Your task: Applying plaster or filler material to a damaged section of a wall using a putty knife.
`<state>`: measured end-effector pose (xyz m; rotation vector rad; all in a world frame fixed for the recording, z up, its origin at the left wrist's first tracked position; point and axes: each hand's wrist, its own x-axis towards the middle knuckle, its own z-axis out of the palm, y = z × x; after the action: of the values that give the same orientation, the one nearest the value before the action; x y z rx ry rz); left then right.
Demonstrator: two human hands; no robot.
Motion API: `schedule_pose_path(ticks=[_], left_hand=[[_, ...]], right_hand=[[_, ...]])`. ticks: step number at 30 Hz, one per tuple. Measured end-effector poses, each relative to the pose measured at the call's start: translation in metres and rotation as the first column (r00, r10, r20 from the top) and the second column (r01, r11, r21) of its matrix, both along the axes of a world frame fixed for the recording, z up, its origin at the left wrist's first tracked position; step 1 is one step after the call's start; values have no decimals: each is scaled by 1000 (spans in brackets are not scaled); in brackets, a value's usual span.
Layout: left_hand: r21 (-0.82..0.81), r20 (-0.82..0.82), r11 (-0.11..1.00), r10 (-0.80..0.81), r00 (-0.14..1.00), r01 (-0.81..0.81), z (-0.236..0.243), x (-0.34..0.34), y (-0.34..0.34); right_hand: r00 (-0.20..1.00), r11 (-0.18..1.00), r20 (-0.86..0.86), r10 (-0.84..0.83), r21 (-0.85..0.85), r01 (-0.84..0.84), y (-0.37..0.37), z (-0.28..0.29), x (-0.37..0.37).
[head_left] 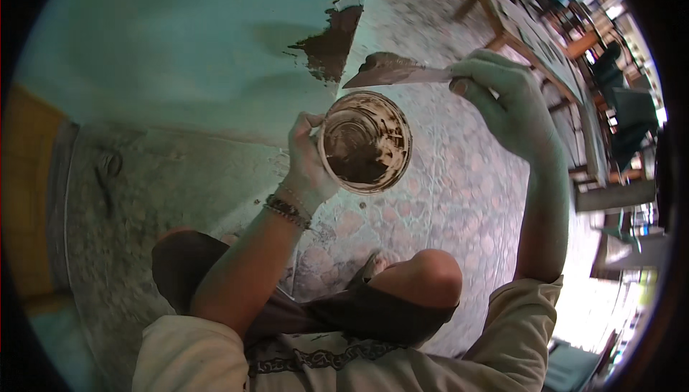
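Observation:
My left hand (310, 159) is wrapped round the side of a round tub (366, 141), its open top facing me. Brown paste coats the tub's inner wall and bottom. In my right hand (502, 94) is a putty knife (402, 73), gripped by its handle, with a lump of brown paste along its blade. The blade hangs just above the tub's far rim, apart from it, and its tip points left toward the wall corner. On the pale green wall (179, 55), a dark brown patch of paste (331, 44) covers part of the corner edge.
Patterned stone-like floor (466, 198) spreads around my folded legs. A wooden table or bench (531, 44) stands at the far right, with dark chairs (631, 119) beyond it. A yellow-brown wooden panel (29, 184) is at the left. Some chipped paint shows above the patch.

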<state>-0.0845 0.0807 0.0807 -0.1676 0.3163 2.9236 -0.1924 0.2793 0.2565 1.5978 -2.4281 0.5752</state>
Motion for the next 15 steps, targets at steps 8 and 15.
schedule_pose_path(ticks=[8, 15], left_hand=[[306, -135, 940, 201, 970, -152, -36, 3, 40], [311, -121, 924, 269, 955, -221, -65, 19, 28]], right_hand=[[952, 963, -161, 260, -22, -267, -28, -2, -75], [881, 942, -353, 315, 3, -335, -34, 1, -93]])
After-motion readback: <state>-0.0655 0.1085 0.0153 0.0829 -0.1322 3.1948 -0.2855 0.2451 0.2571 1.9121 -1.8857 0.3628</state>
